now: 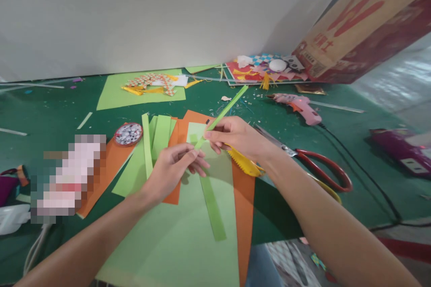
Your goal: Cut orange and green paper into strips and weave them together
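Between my two hands runs a narrow green paper strip [232, 105], slanting up to the right. My right hand [232, 134] pinches it near its middle, while my left hand [180, 161] grips its lower end between thumb and fingers. Beneath them lies a pale green paper sheet [168, 233] over an orange sheet [244, 206]. A wider green strip [213, 215] rests flat on the pale sheet. Other cut green strips [161, 132] lie left of my hands. A yellow zigzag-edged tool [247, 163] sits under my right wrist, partly hidden.
Red-handled scissors [323, 172] and a pink glue gun [299, 105] with a cord lie to the right. A round case of googly eyes [128, 134] is at left. Woven paper pieces [151, 84] lie behind. A paper bag [367, 22] stands back right, a purple device [400, 150] below it.
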Demonstrator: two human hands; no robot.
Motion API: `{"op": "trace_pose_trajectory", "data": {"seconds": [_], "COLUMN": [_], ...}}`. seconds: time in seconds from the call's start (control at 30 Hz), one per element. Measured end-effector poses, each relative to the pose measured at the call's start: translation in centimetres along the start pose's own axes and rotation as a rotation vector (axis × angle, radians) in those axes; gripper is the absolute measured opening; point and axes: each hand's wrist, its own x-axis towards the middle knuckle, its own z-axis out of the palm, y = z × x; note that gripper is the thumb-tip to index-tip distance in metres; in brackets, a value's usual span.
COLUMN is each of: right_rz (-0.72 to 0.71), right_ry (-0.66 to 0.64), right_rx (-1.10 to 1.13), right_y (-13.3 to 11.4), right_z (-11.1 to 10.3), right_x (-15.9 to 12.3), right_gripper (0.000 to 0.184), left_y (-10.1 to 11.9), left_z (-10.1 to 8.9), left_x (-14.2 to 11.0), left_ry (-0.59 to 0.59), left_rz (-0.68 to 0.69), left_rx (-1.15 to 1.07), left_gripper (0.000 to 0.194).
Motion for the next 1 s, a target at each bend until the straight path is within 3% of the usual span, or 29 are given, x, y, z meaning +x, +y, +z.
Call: {"op": "trace_pose_trajectory", "data": {"seconds": [0.17, 0.37, 0.57, 0.77, 1.0], "right_rz": [-0.007, -0.049, -0.008, -0.021, 0.016], "right_ry": [-0.134, -0.128, -0.028, -0.142, 0.022], "right_rx": [0.025, -0.003, -0.057, -0.051, -0.053], "right_y": [-0.2, 0.1, 0.0, 0.0, 0.2], "right_z": [0.7, 0.4, -0.1, 0.2, -0.4], "right_x": [-0.3, -0.1, 0.0, -0.1, 0.0], "right_gripper": [0.021, 0.024, 0.033, 0.025, 0.033], "left_y": [0.2, 0.0, -0.1, 0.0, -0.1], "left_z": [0.1, 0.1, 0.1, 0.2, 0.1], "left_x": [0.0, -0.1, -0.1, 0.0, -0.1], "left_ry": [0.000, 0.000, 0.001, 0.006, 0.001], "left_rz": [0.004, -0.017, -0.014, -0.011, -0.020], "left_rx": [-0.003, 0.029, 0.045, 0.034, 0.035], "left_gripper": [0.021, 0.021, 0.023, 0.022, 0.023]}}
